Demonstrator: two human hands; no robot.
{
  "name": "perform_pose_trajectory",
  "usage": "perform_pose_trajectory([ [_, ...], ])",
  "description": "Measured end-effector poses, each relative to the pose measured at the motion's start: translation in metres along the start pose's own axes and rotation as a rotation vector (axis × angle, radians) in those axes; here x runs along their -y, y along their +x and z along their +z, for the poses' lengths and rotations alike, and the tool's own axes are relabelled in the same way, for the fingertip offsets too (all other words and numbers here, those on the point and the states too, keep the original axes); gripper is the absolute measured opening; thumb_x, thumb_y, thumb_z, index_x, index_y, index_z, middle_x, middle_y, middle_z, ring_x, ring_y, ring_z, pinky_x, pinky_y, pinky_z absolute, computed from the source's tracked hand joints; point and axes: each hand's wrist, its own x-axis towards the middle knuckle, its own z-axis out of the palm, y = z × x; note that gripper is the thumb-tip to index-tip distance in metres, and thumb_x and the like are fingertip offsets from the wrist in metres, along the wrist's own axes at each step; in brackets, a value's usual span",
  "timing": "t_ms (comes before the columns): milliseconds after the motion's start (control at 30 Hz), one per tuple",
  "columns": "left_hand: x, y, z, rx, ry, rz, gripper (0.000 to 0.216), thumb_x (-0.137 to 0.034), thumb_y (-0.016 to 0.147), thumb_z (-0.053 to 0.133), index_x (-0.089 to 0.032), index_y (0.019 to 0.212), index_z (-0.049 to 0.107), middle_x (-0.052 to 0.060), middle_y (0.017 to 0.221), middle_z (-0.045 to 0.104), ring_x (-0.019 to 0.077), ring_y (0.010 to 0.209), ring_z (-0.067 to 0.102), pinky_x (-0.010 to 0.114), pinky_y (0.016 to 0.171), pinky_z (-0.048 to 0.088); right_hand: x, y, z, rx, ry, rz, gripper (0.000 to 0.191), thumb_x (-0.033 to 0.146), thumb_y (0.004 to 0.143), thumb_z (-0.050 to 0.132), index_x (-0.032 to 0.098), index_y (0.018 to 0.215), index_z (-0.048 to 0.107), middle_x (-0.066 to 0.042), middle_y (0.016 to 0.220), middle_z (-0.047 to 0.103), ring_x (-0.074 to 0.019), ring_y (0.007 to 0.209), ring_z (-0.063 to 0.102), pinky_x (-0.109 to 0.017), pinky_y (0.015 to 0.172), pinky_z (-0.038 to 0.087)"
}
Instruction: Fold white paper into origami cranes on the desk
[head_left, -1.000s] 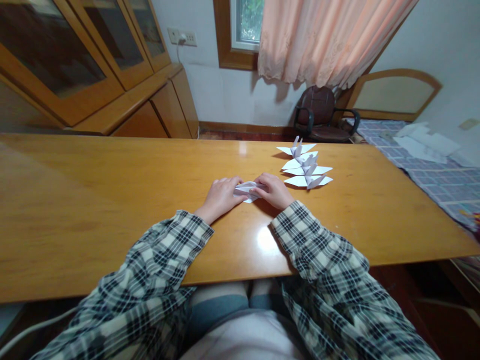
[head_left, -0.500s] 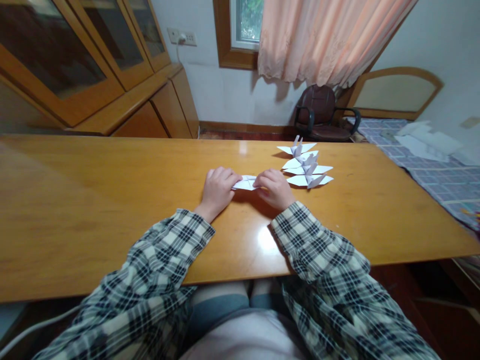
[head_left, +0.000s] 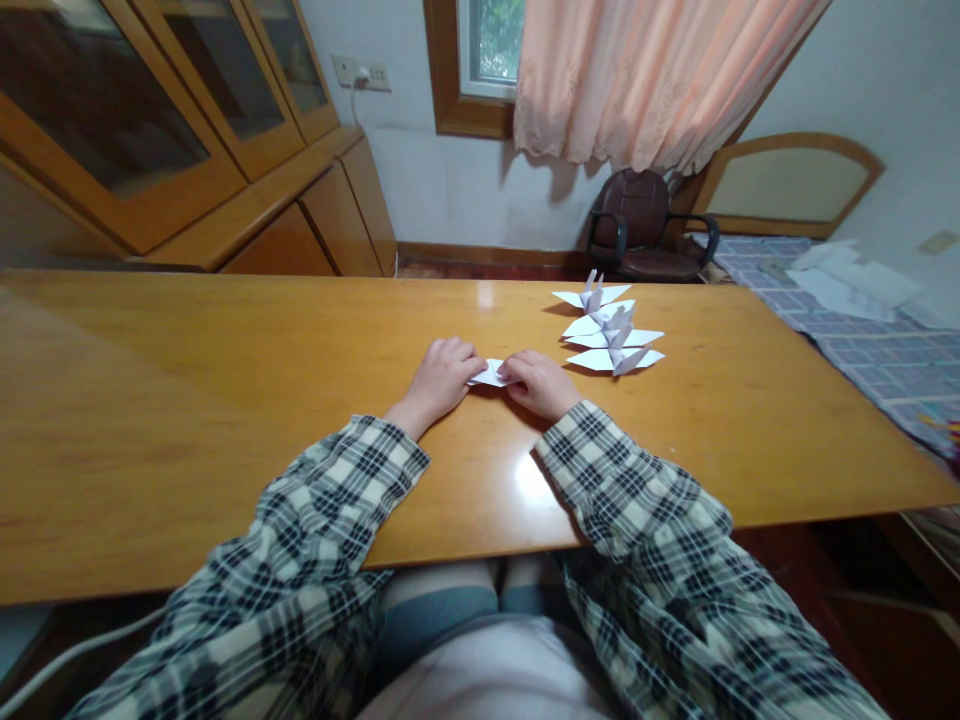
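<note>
A small piece of folded white paper (head_left: pixel 489 374) lies low over the wooden table, between my two hands. My left hand (head_left: pixel 444 375) has its fingers closed on the paper's left end. At the right end, my right hand (head_left: pixel 541 382) grips it with thumb and fingers, covering that part of the paper. Just beyond my right hand stand several folded white paper cranes (head_left: pixel 615 358), lined up one behind another with their wings spread.
The wooden table (head_left: pixel 187 420) runs wide to both sides. Behind its far edge are a brown armchair (head_left: pixel 637 220) and a pink curtain (head_left: pixel 622 80). A glass-fronted cabinet (head_left: pixel 225 200) stands at left. White papers (head_left: pixel 847 285) lie on a checked cloth at right.
My right hand has shifted slightly left and down, and less of the folded paper shows between my hands. My left hand stays at its left end.
</note>
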Motion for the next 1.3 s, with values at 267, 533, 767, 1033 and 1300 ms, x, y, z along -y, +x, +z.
perform_pose_trajectory([
  [267,-0.010,-0.013,-0.016,0.122,-0.175,0.075,0.038,-0.016,0.082,0.054,-0.023,0.117,0.065,0.008,0.119,0.064,0.0266,0.113,0.051,0.042,0.099,0.039,0.001,-0.001,0.003,0.006,0.049,0.003,0.017,0.010,0.079,0.056,0.016,0.092,0.066,-0.011,0.098,0.068,-0.0223,0.092,0.058,-0.034,0.085,0.044],
  [533,-0.003,-0.010,-0.009,0.090,-0.289,0.035,0.020,-0.038,0.092,0.055,-0.020,0.095,0.064,0.008,0.098,0.065,0.0241,0.097,0.056,0.036,0.084,0.045,-0.009,-0.004,0.004,-0.016,0.158,-0.054,0.009,0.013,0.081,0.064,0.015,0.088,0.067,-0.011,0.094,0.069,-0.0219,0.090,0.061,-0.035,0.084,0.047],
  [767,0.002,-0.009,-0.006,0.087,-0.303,0.056,0.030,-0.048,0.086,0.065,-0.020,0.095,0.065,0.007,0.100,0.066,0.0248,0.097,0.056,0.037,0.084,0.045,-0.016,-0.005,0.002,0.029,0.278,-0.052,0.010,0.019,0.080,0.073,0.017,0.089,0.070,-0.010,0.100,0.071,-0.0216,0.094,0.063,-0.038,0.089,0.049],
  [1033,0.004,-0.008,-0.001,0.055,-0.343,0.053,0.024,-0.040,0.093,0.058,-0.019,0.088,0.066,0.007,0.110,0.068,0.0232,0.102,0.057,0.037,0.089,0.045,-0.024,-0.003,0.002,0.044,0.364,-0.033,0.011,0.017,0.087,0.065,0.018,0.086,0.076,-0.010,0.105,0.073,-0.0201,0.099,0.066,-0.038,0.095,0.049],
  [1300,0.000,-0.008,-0.002,0.053,-0.330,0.022,0.019,-0.037,0.093,0.056,-0.020,0.086,0.062,0.007,0.107,0.066,0.0237,0.102,0.055,0.038,0.091,0.044,-0.022,-0.003,0.004,-0.013,0.344,0.053,0.009,0.017,0.086,0.065,0.016,0.083,0.073,-0.009,0.097,0.069,-0.0192,0.093,0.063,-0.036,0.092,0.048],
])
